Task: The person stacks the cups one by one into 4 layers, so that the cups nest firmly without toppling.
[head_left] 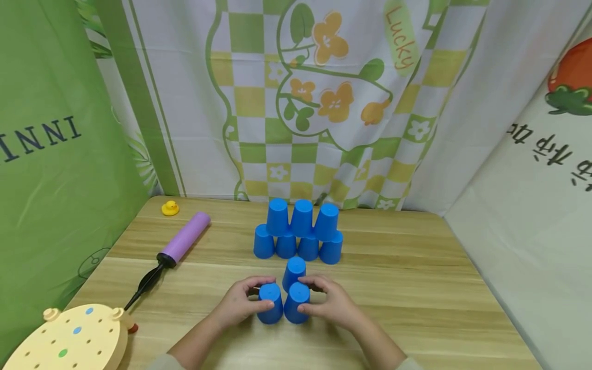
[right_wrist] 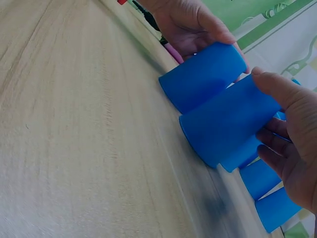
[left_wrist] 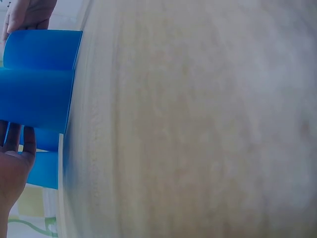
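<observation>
Two upside-down blue plastic cups stand side by side near the front of the wooden table. My left hand (head_left: 240, 303) holds the left cup (head_left: 271, 309) between thumb and fingers. Around the right cup (head_left: 297, 307) curl the thumb and fingers of my right hand (head_left: 335, 304). Just behind this pair is a third inverted cup (head_left: 294, 270), partly hidden by them. In the right wrist view, the left hand's cup (right_wrist: 203, 77) stands beside the right hand's cup (right_wrist: 230, 121), both rim down close to the tabletop.
Farther back, three inverted cups (head_left: 302, 218) sit atop a row of several more (head_left: 263, 242). A purple hand pump (head_left: 187, 239) and a yellow rubber duck (head_left: 170, 208) lie at the left. A round cream pegboard (head_left: 74, 336) occupies the table's (head_left: 416, 288) front left corner. Curtains surround it.
</observation>
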Motion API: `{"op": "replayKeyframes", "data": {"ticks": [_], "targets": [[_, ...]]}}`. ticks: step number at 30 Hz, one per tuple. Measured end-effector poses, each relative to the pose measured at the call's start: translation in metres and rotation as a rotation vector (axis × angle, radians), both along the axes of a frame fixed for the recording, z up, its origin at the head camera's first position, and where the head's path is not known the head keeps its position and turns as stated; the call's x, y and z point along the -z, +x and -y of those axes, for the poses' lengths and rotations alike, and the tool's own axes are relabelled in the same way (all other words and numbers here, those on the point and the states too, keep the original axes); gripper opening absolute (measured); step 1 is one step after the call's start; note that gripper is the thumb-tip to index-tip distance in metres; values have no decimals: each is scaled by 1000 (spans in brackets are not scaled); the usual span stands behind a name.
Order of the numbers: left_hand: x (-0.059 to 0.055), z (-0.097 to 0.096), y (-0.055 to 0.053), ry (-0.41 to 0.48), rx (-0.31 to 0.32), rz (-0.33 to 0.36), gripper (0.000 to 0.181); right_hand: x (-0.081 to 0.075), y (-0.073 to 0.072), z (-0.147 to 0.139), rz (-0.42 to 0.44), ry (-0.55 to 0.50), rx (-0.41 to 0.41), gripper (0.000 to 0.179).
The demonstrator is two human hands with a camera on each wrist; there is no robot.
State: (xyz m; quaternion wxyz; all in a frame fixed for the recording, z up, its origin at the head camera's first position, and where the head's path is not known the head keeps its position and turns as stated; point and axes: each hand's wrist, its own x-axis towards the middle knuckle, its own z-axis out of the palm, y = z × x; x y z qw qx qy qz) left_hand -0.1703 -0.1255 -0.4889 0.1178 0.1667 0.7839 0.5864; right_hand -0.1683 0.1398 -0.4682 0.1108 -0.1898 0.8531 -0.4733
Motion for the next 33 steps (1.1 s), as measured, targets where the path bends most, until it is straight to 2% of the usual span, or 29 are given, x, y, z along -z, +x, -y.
{"op": "replayKeyframes", "data": {"ticks": [4, 11, 16, 20, 26, 29, 33], "targets": [[0, 0, 0, 5, 1, -2, 56, 0, 1, 2, 23, 0, 22, 53], [-1, 0, 3, -3, -30, 3, 56, -2, 3, 1, 14, -2, 25, 51], [-12, 2, 5, 23, -50, 3, 57, -9, 4, -5, -19, -4, 28, 51], [-32, 3, 2, 49, -48, -25, 55, -26, 4, -11, -70, -30, 15, 52], [-69, 3, -9, 28, -73, -33, 53, -60, 0, -19, -171, -45, -16, 50], [-87, 3, -18, 27, -71, -40, 54, -79, -6, -22, -230, -67, -20, 49], [-114, 0, -35, 61, -65, -68, 55, -102, -17, -26, -236, -74, 5, 50]]}}
